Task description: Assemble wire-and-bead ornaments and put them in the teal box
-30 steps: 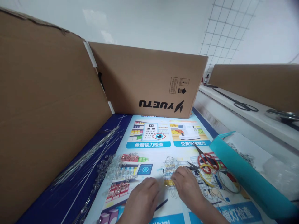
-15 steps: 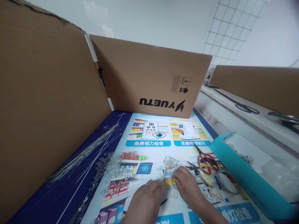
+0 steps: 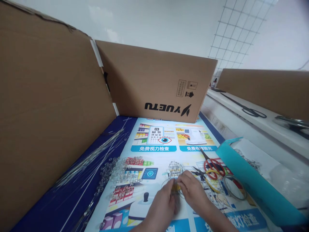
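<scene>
My left hand and my right hand are close together over the printed sheet, low in the view. Both have their fingers closed around the near part of a thin wire piece, whose looped, tangled far part shows just beyond the fingertips. The fingers hide how the wire is gripped. Clear beads lie in a loose heap to the left of my hands. Red-handled scissors and a yellow-handled tool rest to the right, with a wire coil beside them.
Straight wires lie on the blue cloth at left. A cardboard panel stands behind the sheet, another at left. On the right are a teal tray with wire bits and a plastic bag, and black scissors on a white ledge.
My left hand has moved right and up, turning more upright, and now meets my right hand at the wire piece. The view has shifted slightly.
</scene>
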`<state>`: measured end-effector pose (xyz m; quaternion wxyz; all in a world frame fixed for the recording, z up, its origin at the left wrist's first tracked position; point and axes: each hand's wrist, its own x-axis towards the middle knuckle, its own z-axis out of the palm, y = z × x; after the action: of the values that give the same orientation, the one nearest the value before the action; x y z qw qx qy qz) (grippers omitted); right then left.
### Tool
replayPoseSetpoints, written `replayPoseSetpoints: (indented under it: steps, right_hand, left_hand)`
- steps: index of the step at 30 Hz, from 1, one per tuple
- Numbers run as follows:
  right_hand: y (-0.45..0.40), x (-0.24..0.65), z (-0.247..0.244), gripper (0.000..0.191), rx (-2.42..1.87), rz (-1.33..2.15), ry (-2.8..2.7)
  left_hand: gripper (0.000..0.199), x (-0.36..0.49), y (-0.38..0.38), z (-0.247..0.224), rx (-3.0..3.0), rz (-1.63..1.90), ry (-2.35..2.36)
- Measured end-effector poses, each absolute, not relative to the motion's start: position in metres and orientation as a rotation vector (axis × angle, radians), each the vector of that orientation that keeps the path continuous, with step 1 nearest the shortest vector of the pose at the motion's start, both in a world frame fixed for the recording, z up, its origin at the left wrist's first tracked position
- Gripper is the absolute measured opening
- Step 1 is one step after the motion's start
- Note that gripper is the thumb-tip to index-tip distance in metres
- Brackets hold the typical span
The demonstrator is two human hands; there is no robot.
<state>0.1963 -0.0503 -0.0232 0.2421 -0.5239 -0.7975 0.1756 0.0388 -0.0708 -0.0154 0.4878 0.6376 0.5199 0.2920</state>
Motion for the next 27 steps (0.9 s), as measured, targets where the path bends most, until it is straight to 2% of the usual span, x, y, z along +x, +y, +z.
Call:
replayPoseSetpoints:
  steps: [3,11,17,21,27]
  right_hand:
    - [-0.048,0.197,-0.022,0.019,-1.443,0.499,-2.188]
    - [-0.041,0.199,-0.015,0.018,-1.463,0.540,-2.169]
    - [-0.038,0.200,-0.013,0.018,-1.466,0.587,-2.152]
    - [-0.037,0.201,-0.012,0.018,-1.467,0.614,-2.134]
    - [-0.038,0.206,-0.007,0.017,-1.450,0.657,-2.125]
  left_hand:
    - [0.053,0.042,-0.073,-0.022,1.414,0.728,1.233]
    - [0.048,0.046,-0.069,-0.029,1.115,0.730,1.134]
    - [0.029,0.056,-0.065,-0.040,1.066,0.898,1.172]
    - [0.029,0.061,-0.066,-0.047,1.095,0.905,1.221]
    - [0.019,0.058,-0.070,-0.040,1.279,0.838,1.242]
